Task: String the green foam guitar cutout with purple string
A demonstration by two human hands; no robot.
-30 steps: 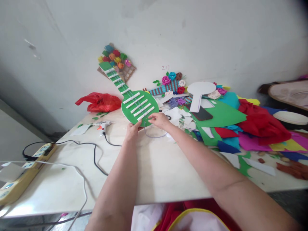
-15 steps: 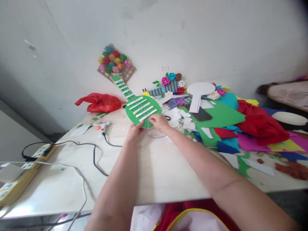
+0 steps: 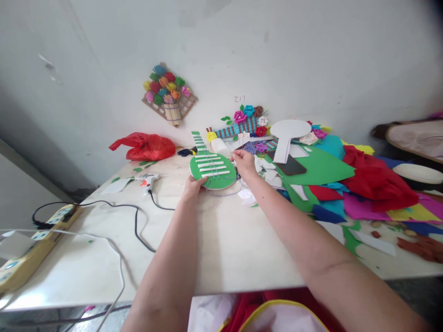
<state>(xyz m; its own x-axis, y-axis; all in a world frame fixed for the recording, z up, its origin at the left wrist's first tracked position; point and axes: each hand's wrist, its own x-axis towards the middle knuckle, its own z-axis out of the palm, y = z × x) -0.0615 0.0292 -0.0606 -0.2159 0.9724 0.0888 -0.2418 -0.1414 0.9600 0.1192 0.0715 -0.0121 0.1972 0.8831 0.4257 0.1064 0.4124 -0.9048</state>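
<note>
A green paper guitar point(image 3: 212, 168) with white strips and thin strings across it lies almost flat on the white table point(image 3: 221, 240). My left hand point(image 3: 192, 186) grips its near left rim, fingers closed on the edge. My right hand point(image 3: 244, 162) pinches at the guitar's right edge, where a thin thread loops down over the tabletop. What the right fingers pinch is too small to name.
A glue gun point(image 3: 148, 180) with a black cable lies to the left, beyond it a red plastic bag point(image 3: 143, 146) and a power strip point(image 3: 32, 246). Coloured paper sheets point(image 3: 346, 180) and paper flowers point(image 3: 249, 117) pile up at the right. A flower basket craft point(image 3: 169, 94) hangs on the wall.
The green guitar has been lowered from tilted up against the wall to nearly flat on the table. My right hand moved from its lower rim to its right edge.
</note>
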